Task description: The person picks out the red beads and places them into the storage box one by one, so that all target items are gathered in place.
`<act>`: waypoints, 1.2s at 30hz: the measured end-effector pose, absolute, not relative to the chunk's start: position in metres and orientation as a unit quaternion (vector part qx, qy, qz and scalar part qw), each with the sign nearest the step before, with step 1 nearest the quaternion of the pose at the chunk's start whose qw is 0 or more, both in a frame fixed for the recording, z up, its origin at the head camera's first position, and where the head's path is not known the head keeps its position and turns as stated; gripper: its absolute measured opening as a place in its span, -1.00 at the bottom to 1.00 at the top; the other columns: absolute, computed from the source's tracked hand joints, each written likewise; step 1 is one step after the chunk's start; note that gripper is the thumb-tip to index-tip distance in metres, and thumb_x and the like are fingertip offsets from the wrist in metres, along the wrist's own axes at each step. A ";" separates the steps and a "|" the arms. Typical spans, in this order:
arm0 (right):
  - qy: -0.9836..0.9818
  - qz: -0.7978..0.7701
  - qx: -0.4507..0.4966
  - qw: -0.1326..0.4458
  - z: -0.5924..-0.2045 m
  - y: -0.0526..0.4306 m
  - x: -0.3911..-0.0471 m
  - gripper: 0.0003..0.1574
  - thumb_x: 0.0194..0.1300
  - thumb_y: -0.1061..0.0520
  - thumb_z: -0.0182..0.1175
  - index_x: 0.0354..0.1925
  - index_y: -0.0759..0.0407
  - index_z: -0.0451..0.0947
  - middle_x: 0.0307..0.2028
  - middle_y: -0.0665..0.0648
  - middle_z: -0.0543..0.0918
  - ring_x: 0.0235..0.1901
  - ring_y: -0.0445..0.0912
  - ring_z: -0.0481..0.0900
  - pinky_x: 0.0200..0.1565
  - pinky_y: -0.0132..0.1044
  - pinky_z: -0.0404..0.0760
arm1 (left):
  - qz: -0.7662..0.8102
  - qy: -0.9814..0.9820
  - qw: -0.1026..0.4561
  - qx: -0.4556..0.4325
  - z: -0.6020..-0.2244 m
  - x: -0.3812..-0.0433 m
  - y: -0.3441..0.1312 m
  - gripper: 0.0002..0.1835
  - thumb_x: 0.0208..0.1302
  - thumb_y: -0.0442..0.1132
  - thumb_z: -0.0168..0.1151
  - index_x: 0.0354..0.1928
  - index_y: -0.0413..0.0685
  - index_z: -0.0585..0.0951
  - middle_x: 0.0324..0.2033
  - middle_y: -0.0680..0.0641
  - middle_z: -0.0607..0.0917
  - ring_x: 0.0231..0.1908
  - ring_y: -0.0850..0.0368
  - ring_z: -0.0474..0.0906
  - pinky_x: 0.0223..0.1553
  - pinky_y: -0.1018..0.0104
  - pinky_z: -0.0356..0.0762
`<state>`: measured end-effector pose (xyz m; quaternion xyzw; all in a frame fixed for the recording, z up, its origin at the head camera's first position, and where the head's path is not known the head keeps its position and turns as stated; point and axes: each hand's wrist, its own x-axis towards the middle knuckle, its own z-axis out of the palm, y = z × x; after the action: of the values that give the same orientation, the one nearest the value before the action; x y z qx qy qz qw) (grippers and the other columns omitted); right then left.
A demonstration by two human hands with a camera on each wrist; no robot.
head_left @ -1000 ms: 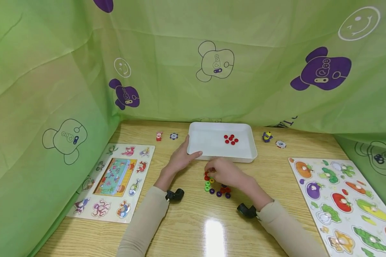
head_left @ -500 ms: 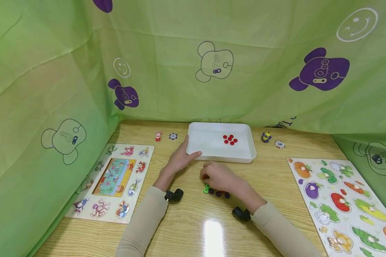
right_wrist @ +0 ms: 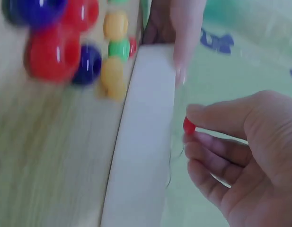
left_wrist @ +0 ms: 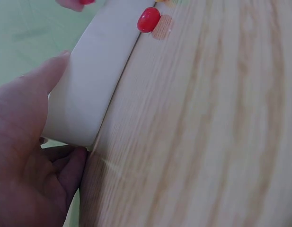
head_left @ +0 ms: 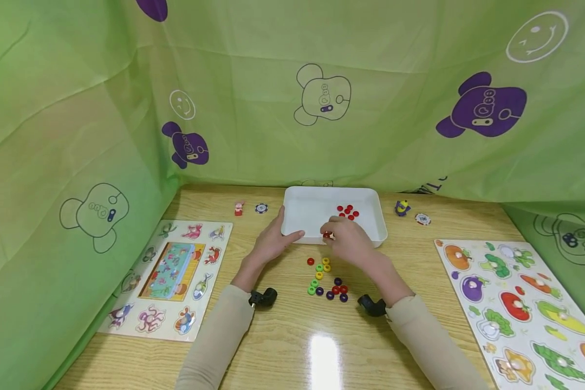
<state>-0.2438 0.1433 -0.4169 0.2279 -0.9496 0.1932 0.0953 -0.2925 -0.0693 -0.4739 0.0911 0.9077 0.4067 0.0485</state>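
Note:
My left hand (head_left: 271, 239) holds the left front corner of a white tray (head_left: 307, 208), its thumb over the rim and the other fingers curled by the outer wall. Over the tray's front edge, my right hand (head_left: 351, 242) pinches a small red bead (right_wrist: 189, 126) between thumb and fingertips. Several red beads (head_left: 348, 212) lie inside the tray on its right side. In front of the tray, loose ring-shaped beads are scattered on the table: a red bead (head_left: 310, 261), yellow beads (head_left: 326, 261), green beads (head_left: 312, 290) and purple beads (head_left: 330, 295).
A sea-animal puzzle board (head_left: 168, 279) lies at left, a vegetable puzzle board (head_left: 512, 303) at right. Behind are a pink figurine (head_left: 239, 208), a blue-and-white chip (head_left: 261, 208), a yellow-and-purple toy (head_left: 402, 207) and another chip (head_left: 423, 219). Green cloth surrounds the table.
My right hand has moved from among the loose beads up to the tray's front edge, carrying a red bead. The left hand stays at the tray corner.

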 end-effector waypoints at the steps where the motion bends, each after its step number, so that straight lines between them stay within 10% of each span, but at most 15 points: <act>1: -0.950 0.202 0.216 0.097 -0.418 0.147 -0.248 -0.84 0.10 0.21 0.30 -0.27 0.16 0.68 -0.34 0.05 0.66 -0.34 -0.12 0.58 -0.30 -0.27 0.59 | 0.407 0.907 0.049 0.091 -0.474 -0.293 -0.069 0.10 0.04 0.38 0.13 0.46 0.08 -0.18 0.45 -0.09 0.03 0.41 -0.08 0.01 0.35 -0.08 0.10; 36: -0.957 0.262 0.071 0.098 -0.445 0.181 -0.303 -0.78 0.20 0.23 0.16 -0.18 0.25 0.64 -0.25 0.20 0.63 -0.25 0.04 0.55 -0.22 -0.11 0.55 | 0.408 0.907 0.055 0.093 -0.473 -0.294 -0.070 0.13 0.02 0.42 0.11 0.46 0.08 -0.20 0.45 -0.08 0.01 0.42 -0.08 -0.01 0.38 -0.04 0.06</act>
<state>-0.3034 0.1806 -0.4450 0.0714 -0.9573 0.2624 0.0979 -0.2936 -0.0701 -0.4729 0.0926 0.9067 0.4078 0.0553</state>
